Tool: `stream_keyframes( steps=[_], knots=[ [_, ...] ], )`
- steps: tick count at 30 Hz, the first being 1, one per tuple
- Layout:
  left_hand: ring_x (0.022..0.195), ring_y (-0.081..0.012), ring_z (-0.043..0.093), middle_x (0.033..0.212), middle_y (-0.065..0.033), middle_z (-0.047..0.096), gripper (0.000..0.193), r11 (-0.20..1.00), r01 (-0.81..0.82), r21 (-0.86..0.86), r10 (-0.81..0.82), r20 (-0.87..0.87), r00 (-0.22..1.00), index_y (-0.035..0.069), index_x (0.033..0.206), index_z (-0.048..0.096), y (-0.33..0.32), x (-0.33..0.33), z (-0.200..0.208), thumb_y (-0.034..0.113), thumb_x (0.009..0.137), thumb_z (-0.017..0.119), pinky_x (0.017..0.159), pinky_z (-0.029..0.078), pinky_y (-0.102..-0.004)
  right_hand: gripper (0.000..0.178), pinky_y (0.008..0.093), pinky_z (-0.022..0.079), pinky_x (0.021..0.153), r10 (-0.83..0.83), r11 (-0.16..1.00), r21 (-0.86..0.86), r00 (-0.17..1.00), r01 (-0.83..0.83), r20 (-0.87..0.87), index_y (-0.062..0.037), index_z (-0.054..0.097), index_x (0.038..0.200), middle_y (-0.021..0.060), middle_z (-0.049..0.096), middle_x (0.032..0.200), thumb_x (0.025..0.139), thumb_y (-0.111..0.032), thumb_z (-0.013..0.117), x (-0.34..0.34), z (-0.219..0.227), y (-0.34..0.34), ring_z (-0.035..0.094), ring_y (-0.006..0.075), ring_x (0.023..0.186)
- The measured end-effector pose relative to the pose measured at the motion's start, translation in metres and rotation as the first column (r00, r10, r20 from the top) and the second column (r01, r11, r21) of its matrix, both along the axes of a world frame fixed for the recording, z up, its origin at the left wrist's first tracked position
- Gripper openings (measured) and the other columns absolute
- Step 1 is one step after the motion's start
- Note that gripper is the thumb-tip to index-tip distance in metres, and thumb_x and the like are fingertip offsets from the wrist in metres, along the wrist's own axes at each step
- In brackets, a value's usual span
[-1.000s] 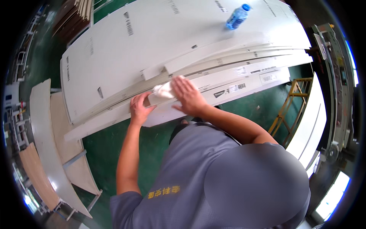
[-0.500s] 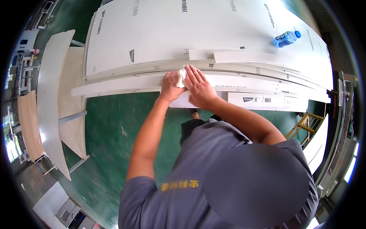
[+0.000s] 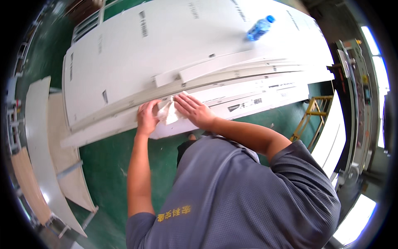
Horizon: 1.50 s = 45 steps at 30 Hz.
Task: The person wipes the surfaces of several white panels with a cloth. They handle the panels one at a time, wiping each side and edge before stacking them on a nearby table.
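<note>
A crumpled white cloth [image 3: 167,113] is bunched between my two hands, over the near edge of a stack of white panels [image 3: 137,62]. My left hand [image 3: 146,118] has its fingers curled at the cloth's left side. On the right side, my right hand [image 3: 196,113] presses its long, close-set fingers onto the cloth, its thumb hidden. Beneath both hands run narrow white strips [image 3: 103,125] along the front of the stack.
A blue-capped water bottle [image 3: 260,29] lies on the panels at the far right. Loose narrow boards [image 3: 215,65] rest nearer the middle. Large boards [image 3: 39,137] lean at the left. A yellow metal stand [image 3: 317,112] and machinery [image 3: 360,103] are on the right.
My view has turned and shifted, so the stack slants and the bottle appears farther left. The cloth is more spread out, and my hands are farther apart at its sides.
</note>
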State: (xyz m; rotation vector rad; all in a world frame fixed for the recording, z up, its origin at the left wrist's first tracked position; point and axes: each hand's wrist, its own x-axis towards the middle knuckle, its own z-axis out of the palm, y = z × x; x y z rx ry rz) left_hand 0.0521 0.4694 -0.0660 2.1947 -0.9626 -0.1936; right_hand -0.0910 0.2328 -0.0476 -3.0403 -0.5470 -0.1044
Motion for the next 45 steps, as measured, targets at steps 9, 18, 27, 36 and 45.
stream_keyframes(
  steps=[9, 18, 27, 36, 45],
  knots=[
    [0.134, -0.0384, 0.054, 0.147, -0.0170, 0.058, 0.104, 0.955, 0.298, 0.012, -0.298, 0.018, 0.954, 0.006, 0.155, 0.045, -0.147, -0.060, 0.043, 0.019, 0.065, 0.095, 0.116, 0.043, -0.0465, 0.056, 0.0457, 0.048, 0.111, -0.519, 0.622, 0.563, 0.825, 0.544, -0.224, -0.0034, 0.059, 0.142, 0.0223, 0.061, 0.143, 0.086, 0.002, 0.056, -0.169, 0.026, -0.145, 0.058, 0.0376, 0.134],
    [0.113, -0.0326, 0.071, 0.128, -0.0148, 0.073, 0.057, 0.962, 0.273, 0.018, -0.272, -0.026, 0.962, 0.007, 0.130, 0.071, -0.268, -0.057, 0.041, 0.022, 0.077, 0.087, 0.096, 0.058, -0.0408, 0.044, 0.0320, 0.053, 0.094, -0.652, -0.280, 0.674, 0.379, 0.684, -0.656, -0.0074, 0.067, 0.137, 0.0101, 0.076, 0.107, 0.097, -0.002, 0.051, -0.247, -0.011, -0.144, 0.067, 0.0146, 0.098],
    [0.130, -0.0315, 0.063, 0.144, -0.0139, 0.065, 0.069, 0.978, 0.171, 0.121, -0.168, -0.029, 0.985, 0.010, 0.139, 0.066, -0.287, 0.018, 0.038, 0.027, 0.076, 0.089, 0.110, 0.050, -0.0438, 0.039, 0.0248, 0.047, 0.071, -0.604, -0.537, 0.640, 0.278, 0.550, -0.746, -0.0031, 0.070, 0.128, -0.0020, 0.068, 0.093, 0.094, 0.002, 0.051, -0.282, -0.042, -0.158, 0.056, 0.0070, 0.079],
    [0.124, -0.0286, 0.057, 0.135, -0.0072, 0.061, 0.092, 0.888, 0.216, 0.406, -0.342, 0.268, 0.901, 0.016, 0.155, 0.047, -0.303, 0.029, 0.031, 0.029, 0.074, 0.089, 0.108, 0.043, -0.0474, 0.025, 0.0254, 0.045, 0.071, -0.623, -0.531, 0.659, 0.282, 0.532, -0.730, -0.0017, 0.072, 0.116, -0.0031, 0.068, 0.091, 0.094, -0.005, 0.059, -0.294, -0.067, -0.179, 0.056, 0.0076, 0.080],
    [0.118, -0.0343, 0.060, 0.130, -0.0116, 0.064, 0.081, 0.936, 0.191, 0.296, -0.302, 0.393, 0.869, 0.013, 0.151, 0.052, -0.302, 0.011, 0.047, 0.019, 0.078, 0.086, 0.104, 0.049, -0.0466, 0.027, 0.0287, 0.049, 0.068, -0.528, -0.804, 0.562, 0.201, 0.197, -0.825, -0.0060, 0.072, 0.116, 0.0012, 0.071, 0.091, 0.091, -0.007, 0.061, -0.307, -0.081, -0.183, 0.062, 0.0116, 0.077]
  ],
)
